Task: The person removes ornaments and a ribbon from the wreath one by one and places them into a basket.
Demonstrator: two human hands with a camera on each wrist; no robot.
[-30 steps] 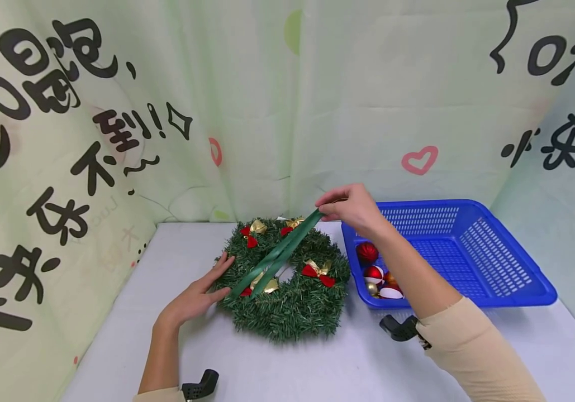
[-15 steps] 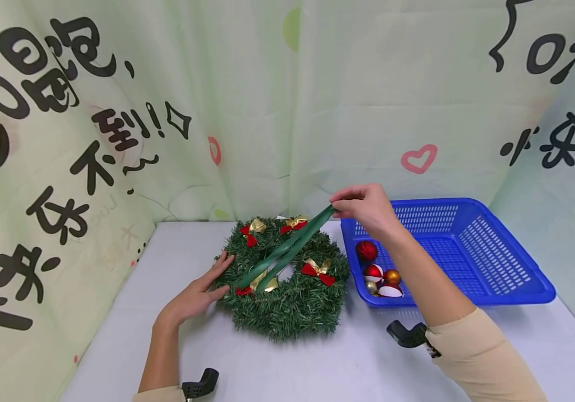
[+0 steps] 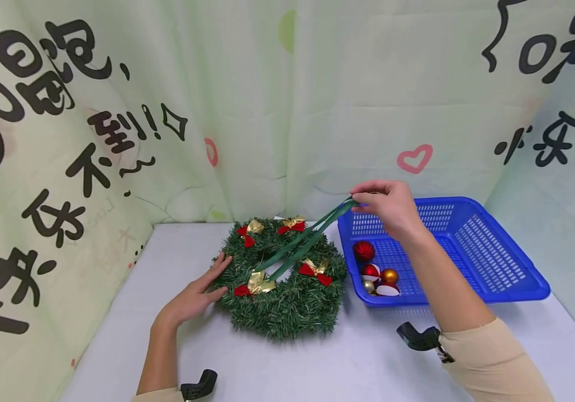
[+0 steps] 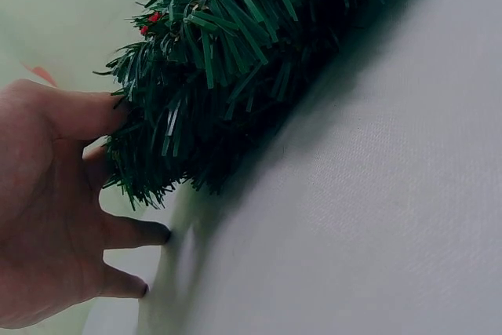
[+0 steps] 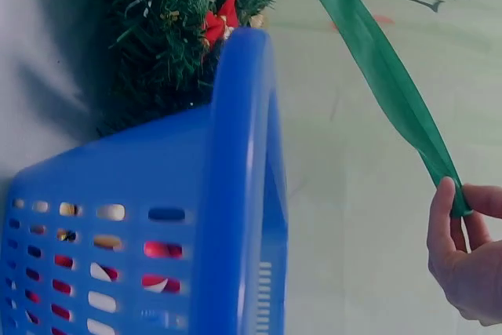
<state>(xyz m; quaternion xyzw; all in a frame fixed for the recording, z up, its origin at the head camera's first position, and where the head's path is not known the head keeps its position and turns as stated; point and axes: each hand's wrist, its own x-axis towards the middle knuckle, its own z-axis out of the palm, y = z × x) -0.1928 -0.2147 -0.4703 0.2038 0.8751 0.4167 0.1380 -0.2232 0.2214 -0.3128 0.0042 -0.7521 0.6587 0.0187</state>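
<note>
A round green pine wreath (image 3: 287, 315) lies on the table, with several red and gold bows (image 3: 315, 271) on it. My left hand (image 3: 191, 304) rests at its left side, thumb on the outer branches and fingers spread straight; the left wrist view shows two fingertips (image 4: 161, 233) low by the tabletop. Up and to the right, my right hand (image 3: 390, 207) pinches one end of a green ribbon (image 5: 380, 76) between thumb and fingers. Two strands of it slant down over the wreath's centre to a gold bow (image 3: 262, 283) at the front left.
A blue plastic basket (image 3: 518, 268) stands right beside the wreath, under my right forearm. In its left corner are several ornament balls, including a red one (image 3: 364, 250) and an orange one (image 3: 390, 276). A printed curtain (image 3: 337, 111) hangs behind the table.
My right hand has moved right, drawing the ribbon with it; its lower strands have slid from the wreath's left side toward the centre, uncovering the front-left bow. My left hand stays put.
</note>
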